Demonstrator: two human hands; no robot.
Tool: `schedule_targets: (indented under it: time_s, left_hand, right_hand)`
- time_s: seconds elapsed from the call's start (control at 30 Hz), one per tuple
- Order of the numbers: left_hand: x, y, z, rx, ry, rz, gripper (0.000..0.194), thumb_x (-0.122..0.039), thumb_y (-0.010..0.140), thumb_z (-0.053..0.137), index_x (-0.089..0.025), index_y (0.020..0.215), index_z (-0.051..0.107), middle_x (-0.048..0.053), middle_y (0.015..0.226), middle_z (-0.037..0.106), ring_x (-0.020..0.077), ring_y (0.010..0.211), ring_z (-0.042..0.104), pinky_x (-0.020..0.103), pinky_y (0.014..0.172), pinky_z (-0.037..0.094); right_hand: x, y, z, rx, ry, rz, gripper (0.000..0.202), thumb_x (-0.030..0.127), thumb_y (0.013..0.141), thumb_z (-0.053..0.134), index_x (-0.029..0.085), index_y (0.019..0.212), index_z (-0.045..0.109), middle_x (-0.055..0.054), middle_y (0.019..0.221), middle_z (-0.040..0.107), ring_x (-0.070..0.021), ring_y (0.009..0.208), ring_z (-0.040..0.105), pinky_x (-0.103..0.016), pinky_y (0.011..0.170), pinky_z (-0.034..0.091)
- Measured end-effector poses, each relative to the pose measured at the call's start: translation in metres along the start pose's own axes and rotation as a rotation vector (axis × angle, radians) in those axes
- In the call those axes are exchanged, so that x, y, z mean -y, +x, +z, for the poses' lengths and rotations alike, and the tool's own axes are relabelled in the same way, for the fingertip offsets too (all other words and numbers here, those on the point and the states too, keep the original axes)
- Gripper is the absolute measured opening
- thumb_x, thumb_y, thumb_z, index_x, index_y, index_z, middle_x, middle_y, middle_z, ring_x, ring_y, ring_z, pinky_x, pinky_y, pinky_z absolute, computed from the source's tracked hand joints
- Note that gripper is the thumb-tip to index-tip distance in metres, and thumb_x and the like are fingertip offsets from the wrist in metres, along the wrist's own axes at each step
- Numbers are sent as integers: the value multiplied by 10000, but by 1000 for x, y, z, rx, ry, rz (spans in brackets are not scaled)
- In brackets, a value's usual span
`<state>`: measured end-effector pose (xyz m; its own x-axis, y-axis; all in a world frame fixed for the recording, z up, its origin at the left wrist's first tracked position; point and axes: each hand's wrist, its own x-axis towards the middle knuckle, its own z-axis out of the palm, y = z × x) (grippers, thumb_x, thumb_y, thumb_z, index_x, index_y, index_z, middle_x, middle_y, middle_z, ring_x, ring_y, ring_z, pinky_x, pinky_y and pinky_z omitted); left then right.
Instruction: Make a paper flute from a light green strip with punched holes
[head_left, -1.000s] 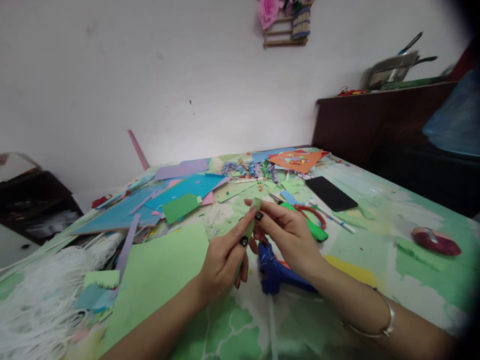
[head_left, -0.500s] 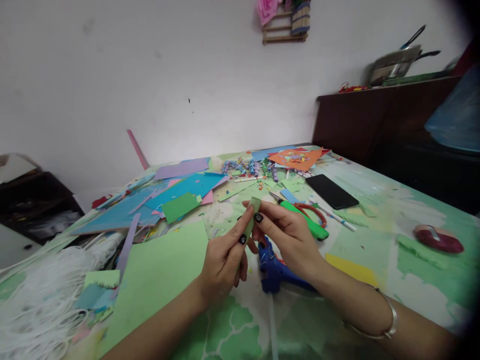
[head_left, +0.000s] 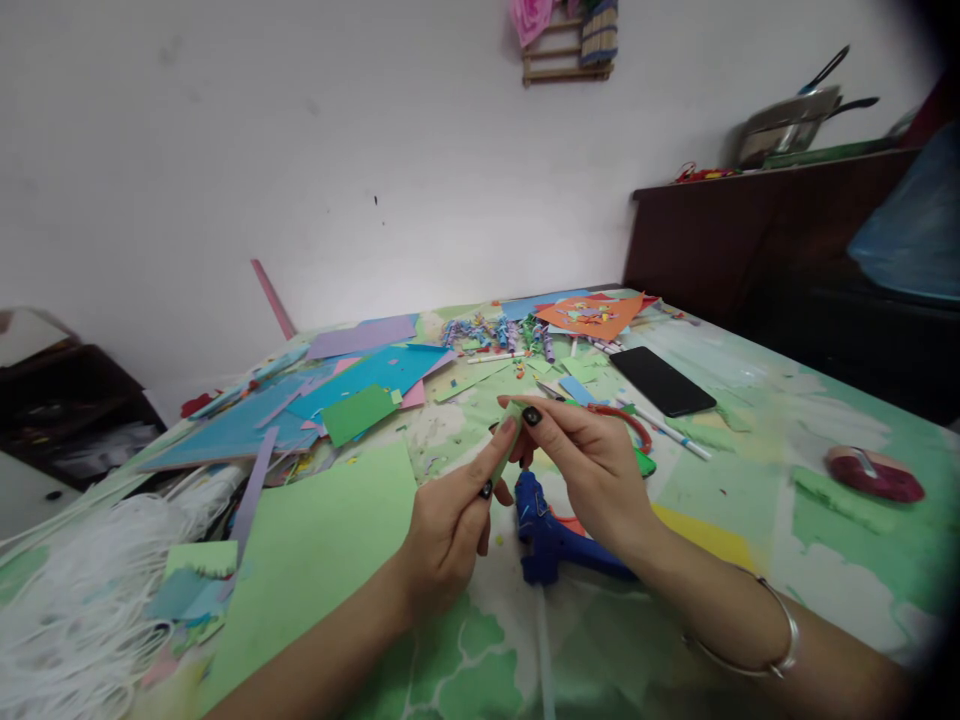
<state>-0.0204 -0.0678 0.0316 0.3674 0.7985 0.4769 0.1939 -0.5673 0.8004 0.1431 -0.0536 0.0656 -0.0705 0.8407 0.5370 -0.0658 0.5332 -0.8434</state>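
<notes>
A small piece of light green paper point(head_left: 511, 428) is pinched between both hands above the middle of the table. My left hand point(head_left: 453, 510) is closed on its lower part, with the thumb along it. At its upper end, the fingertips of my right hand point(head_left: 586, 462) press on the paper. Just below the hands lies a blue glue gun point(head_left: 541, 540), its handle partly hidden by my right wrist. Green-handled pliers point(head_left: 645, 462) are mostly covered by my right hand.
A large light green sheet point(head_left: 322, 550) and a heap of white cord point(head_left: 90, 600) lie left. Coloured papers point(head_left: 390, 375) and curled paper pieces point(head_left: 502, 332) are farther back. To the right are a black phone point(head_left: 664, 381), a pen point(head_left: 686, 443) and a dark red object point(head_left: 876, 474).
My right hand has shifted slightly right and its fingers have moved on the paper's upper end. It now covers more of the pliers, and more of the glue gun shows.
</notes>
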Motion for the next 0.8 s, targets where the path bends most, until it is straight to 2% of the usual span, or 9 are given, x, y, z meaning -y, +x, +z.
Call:
schedule_targets:
  time_s: [0.07,0.2,0.27,0.33,0.43,0.6,0.7,0.8]
  left_hand:
    - [0,0,-1,1,3,10,492,-187,904,352,-309,1376,419,28,804,623,54,400,462,181,384,417]
    - [1,-1,-2,43,-10,19,498,-198,895,414,-295,1384,410,41,807,655,69,430,491,186,402,432]
    - [2,-1,-2,47,-51,22,527,-218,907,420,-312,1418,334,49,859,678,66,436,508,182,407,436]
    - [2,0,-1,42,-129,-1,585,-246,922,410,-340,1457,193,54,928,685,58,430,515,174,398,429]
    - [0,1,0,52,-253,-85,666,-284,925,427,-343,1470,49,59,947,682,52,418,511,158,369,402]
    - [-2,4,0,22,-330,-186,688,-319,901,482,-318,1472,99,51,896,679,40,390,484,147,343,381]
    - [-3,5,1,17,-341,-216,711,-316,895,496,-317,1472,79,40,874,675,33,380,471,148,349,386]
    - [-2,6,0,31,-361,-219,688,-315,894,500,-303,1471,126,45,877,670,35,385,482,152,352,386]
  right_hand:
    - [0,1,0,-26,57,15,212,299,864,559,186,973,701,-1,630,613,-117,593,574,-249,570,477]
    - [-2,2,-1,-27,149,62,176,299,823,614,186,889,731,0,569,618,-115,535,573,-245,520,483]
    - [-2,3,-2,-31,190,83,168,309,807,634,183,851,737,-6,559,628,-116,519,579,-243,502,487]
    - [-2,3,-2,-33,206,100,173,321,800,643,181,836,739,-12,559,637,-119,513,585,-245,495,492]
    - [0,2,-2,-27,200,106,181,329,797,642,184,843,741,-12,566,642,-119,517,587,-250,504,501]
    - [0,2,-1,-41,184,114,139,263,724,709,187,836,739,-14,656,669,-107,550,575,-239,527,498]
    - [0,2,-1,-35,160,126,142,283,744,691,178,828,737,-11,637,646,-106,554,561,-237,519,483]
    - [-2,3,-1,-27,172,127,143,283,763,675,176,840,732,-3,612,630,-103,559,556,-235,531,479]
